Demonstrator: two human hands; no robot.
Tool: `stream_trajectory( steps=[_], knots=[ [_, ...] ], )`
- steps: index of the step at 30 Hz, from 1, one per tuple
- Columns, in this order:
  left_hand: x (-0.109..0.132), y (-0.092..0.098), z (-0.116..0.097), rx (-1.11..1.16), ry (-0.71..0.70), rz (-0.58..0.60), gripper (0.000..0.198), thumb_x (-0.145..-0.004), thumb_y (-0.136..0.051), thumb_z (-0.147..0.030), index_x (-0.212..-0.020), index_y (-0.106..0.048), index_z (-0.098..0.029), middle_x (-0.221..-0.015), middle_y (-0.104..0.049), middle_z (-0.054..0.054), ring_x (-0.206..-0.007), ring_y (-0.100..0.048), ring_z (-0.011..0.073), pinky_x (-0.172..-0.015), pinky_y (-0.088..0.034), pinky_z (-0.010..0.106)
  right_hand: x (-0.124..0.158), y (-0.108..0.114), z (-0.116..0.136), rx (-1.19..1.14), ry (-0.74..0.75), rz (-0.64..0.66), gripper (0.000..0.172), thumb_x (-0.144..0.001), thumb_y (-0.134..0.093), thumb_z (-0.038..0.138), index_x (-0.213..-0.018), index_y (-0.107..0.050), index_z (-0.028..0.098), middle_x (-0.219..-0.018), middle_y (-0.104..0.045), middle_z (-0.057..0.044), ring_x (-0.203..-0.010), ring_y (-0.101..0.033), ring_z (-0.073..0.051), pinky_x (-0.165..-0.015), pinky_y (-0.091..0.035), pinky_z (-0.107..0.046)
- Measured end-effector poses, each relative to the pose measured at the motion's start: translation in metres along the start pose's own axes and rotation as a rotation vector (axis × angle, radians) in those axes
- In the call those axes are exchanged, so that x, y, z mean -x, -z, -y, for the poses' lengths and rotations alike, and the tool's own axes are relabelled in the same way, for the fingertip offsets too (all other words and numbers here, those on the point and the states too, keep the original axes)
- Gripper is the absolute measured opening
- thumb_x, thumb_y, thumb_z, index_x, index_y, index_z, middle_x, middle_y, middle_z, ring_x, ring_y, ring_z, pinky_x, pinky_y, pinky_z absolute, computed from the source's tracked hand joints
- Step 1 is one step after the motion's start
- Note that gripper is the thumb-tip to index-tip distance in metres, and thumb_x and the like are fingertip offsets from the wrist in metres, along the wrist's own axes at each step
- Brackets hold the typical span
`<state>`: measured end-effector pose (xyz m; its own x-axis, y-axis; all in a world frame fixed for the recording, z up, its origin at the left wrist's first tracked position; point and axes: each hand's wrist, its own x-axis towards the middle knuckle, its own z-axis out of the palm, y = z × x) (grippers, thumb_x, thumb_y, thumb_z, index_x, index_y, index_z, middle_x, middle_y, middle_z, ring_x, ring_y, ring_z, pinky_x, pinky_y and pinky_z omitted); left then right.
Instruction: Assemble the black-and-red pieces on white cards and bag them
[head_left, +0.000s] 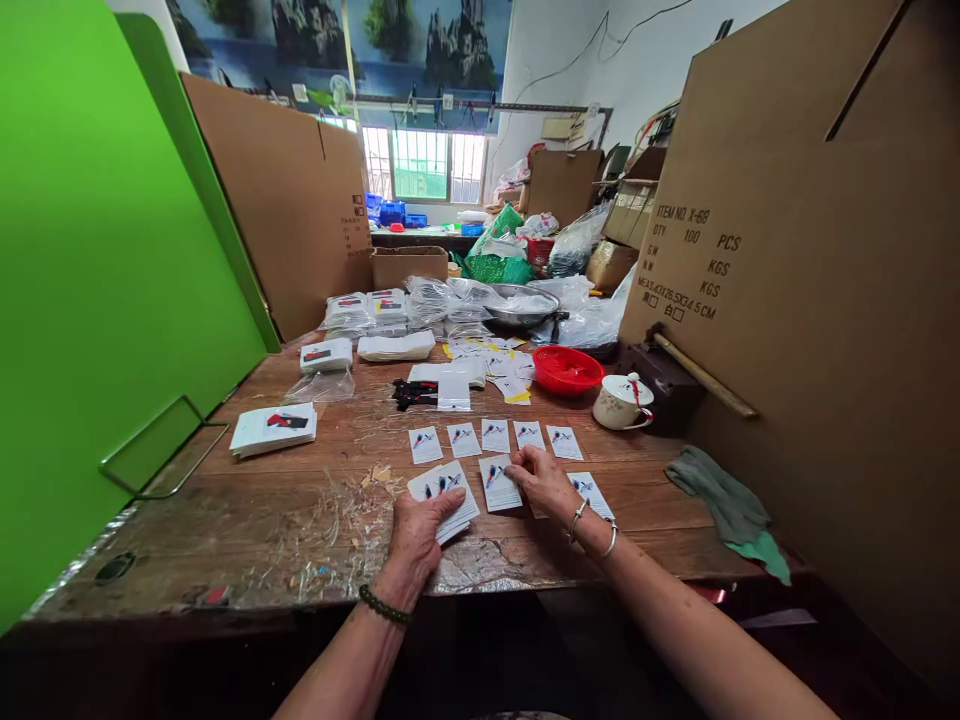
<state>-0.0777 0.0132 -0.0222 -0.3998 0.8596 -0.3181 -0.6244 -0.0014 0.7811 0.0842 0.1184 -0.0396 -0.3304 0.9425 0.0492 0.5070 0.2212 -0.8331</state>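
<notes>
Several printed white cards lie in a row on the worktable, one of them the middle card (495, 434). My left hand (417, 530) is closed around a fanned stack of the same cards (459, 520), thumb on top. With fingertips pinched, my right hand (546, 486) grips the upper right corner of a single card (499, 492) just below the row. To its right another card (591, 494) lies partly behind my wrist. Beyond the row, black straps (414, 393) and a small clear bag with a white top (454, 388) rest together.
A red plastic basket (568, 371) and a lidded mug (621, 402) stand at the right, near a grey cloth (716, 490). On the left are a stack of larger cards (274, 430) and a wire stand (165, 455). Tall cardboard boxes (795, 250) flank the wooden table (315, 520).
</notes>
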Motion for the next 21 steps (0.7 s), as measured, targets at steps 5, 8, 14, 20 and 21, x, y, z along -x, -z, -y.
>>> stream_trajectory(
  steps=[5,8,14,20,21],
  knots=[
    [0.0,-0.002,0.003,0.001,-0.035,-0.013,0.053,-0.031,-0.091,-0.013,-0.08,-0.072,-0.011,-0.074,-0.076,0.008,-0.061,-0.069,0.0223,-0.059,-0.059,0.035,0.01,-0.003,0.007,0.218,0.163,-0.085,0.005,-0.078,-0.057,0.024,-0.081,-0.057,0.02,-0.086,-0.06,-0.005,-0.076,-0.054,-0.017,-0.067,-0.038,-0.027],
    [0.001,-0.008,0.006,-0.031,-0.03,-0.008,0.046,-0.032,-0.091,-0.014,-0.074,-0.072,-0.01,-0.068,-0.074,0.007,-0.055,-0.066,0.0193,-0.056,-0.056,0.03,0.015,-0.011,0.023,0.0,0.149,0.054,0.018,-0.082,-0.057,0.037,-0.078,-0.059,0.019,-0.08,-0.061,-0.003,-0.071,-0.053,-0.015,-0.064,-0.039,-0.026],
    [0.006,-0.009,0.005,-0.036,0.044,0.037,0.036,-0.037,-0.087,-0.014,-0.07,-0.072,-0.009,-0.066,-0.073,0.007,-0.054,-0.065,0.019,-0.055,-0.054,0.029,0.01,-0.021,0.029,-0.273,0.015,0.234,0.025,-0.076,-0.058,0.039,-0.064,-0.049,0.02,-0.055,-0.045,0.004,-0.054,-0.039,-0.01,-0.05,-0.031,-0.023],
    [0.004,0.009,-0.006,-0.049,0.021,-0.021,0.031,-0.042,-0.086,-0.013,-0.069,-0.069,-0.01,-0.063,-0.072,0.008,-0.052,-0.066,0.02,-0.054,-0.055,0.03,0.005,-0.019,0.02,-0.207,0.002,0.165,0.024,-0.078,-0.054,0.039,-0.064,-0.047,0.021,-0.059,-0.048,0.003,-0.055,-0.041,-0.012,-0.05,-0.031,-0.024],
    [0.003,0.012,-0.009,-0.05,0.022,-0.046,0.028,-0.044,-0.085,-0.013,-0.066,-0.067,-0.01,-0.059,-0.07,0.007,-0.049,-0.064,0.0191,-0.052,-0.055,0.03,0.004,-0.02,0.02,-0.18,0.01,0.146,0.022,-0.077,-0.054,0.038,-0.065,-0.047,0.021,-0.059,-0.048,0.003,-0.056,-0.041,-0.012,-0.05,-0.031,-0.024]
  ],
)
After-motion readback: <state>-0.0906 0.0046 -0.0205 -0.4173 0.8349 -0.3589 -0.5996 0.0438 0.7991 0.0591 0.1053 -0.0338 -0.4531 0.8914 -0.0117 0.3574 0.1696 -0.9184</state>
